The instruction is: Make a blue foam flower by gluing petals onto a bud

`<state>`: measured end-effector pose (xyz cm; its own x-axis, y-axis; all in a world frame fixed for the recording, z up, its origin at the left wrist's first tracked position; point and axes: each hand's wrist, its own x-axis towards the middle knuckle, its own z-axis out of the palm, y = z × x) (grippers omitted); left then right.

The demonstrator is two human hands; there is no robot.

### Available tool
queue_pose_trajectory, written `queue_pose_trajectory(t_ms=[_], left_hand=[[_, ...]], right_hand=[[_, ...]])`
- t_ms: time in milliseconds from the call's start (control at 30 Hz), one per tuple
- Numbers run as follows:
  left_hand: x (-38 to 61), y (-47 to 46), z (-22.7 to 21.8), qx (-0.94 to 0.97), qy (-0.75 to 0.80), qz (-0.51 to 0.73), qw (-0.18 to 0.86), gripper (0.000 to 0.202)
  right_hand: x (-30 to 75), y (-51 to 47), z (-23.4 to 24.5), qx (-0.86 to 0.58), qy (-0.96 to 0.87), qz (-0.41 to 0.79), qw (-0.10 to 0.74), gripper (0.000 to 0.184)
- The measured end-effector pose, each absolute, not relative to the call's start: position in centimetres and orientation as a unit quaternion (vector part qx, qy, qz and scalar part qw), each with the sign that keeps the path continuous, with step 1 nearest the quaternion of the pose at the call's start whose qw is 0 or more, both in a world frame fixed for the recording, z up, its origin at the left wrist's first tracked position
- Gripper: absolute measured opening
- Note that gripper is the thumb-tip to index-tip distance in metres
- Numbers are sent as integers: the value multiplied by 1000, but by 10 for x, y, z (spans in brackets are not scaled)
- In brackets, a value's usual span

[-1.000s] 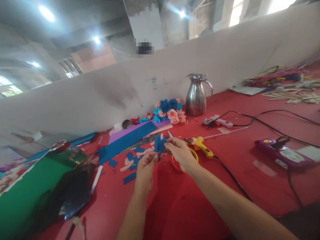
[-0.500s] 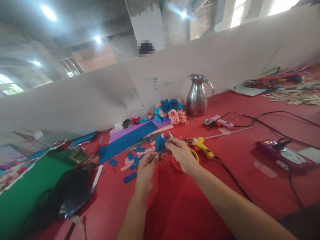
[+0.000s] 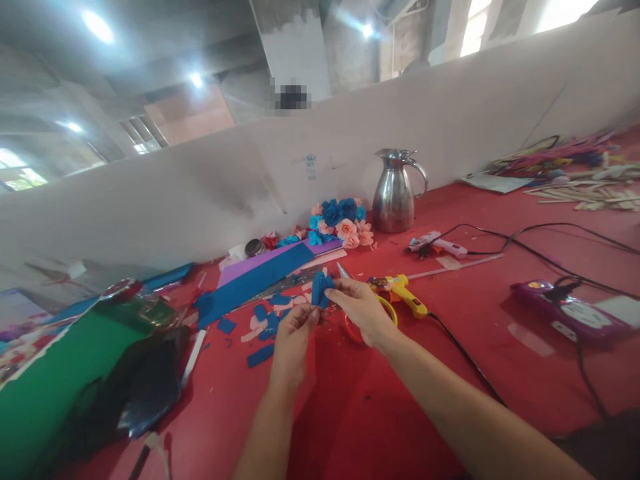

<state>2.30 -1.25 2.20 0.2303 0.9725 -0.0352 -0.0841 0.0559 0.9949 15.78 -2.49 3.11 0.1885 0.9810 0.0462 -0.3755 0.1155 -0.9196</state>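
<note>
My left hand (image 3: 291, 337) and my right hand (image 3: 361, 308) meet over the red table (image 3: 390, 407), both pinching a small blue paper flower (image 3: 319, 289) between their fingertips. The left hand holds it from below, the right from the side. Blue and pink paper scraps (image 3: 265, 320) lie just left of the hands. Under my right hand are orange-handled scissors (image 3: 350, 327). A yellow glue gun (image 3: 407, 293) lies just right of the right hand.
Finished blue and pink paper flowers (image 3: 340, 223) and a steel jug (image 3: 394, 193) stand by the white partition. Blue and purple sheets (image 3: 260, 273), a green sheet (image 3: 55, 380), a second glue gun (image 3: 437, 243), black cables (image 3: 530, 247), a purple device (image 3: 570, 310) and sticks (image 3: 585, 190) lie around.
Hardly anything differs: both hands stay pinched on the blue flower, with only slight finger shifts.
</note>
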Motion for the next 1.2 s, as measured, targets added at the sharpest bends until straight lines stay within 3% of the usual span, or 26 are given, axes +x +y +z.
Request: queue_pose_trajectory(t_ms=[500,767,1200], left_hand=[[25,-14,24,533,422,449,580,26],[22,-12,19,528,406,459,588,15],[22,-13,20,503,400,455,616,14]], right_hand=[[157,-24,29,-420,-360,518,652,13],[157,-25,29,-431,-362,520,642,16],[157,-27,33,-443,-353,521,638,19]])
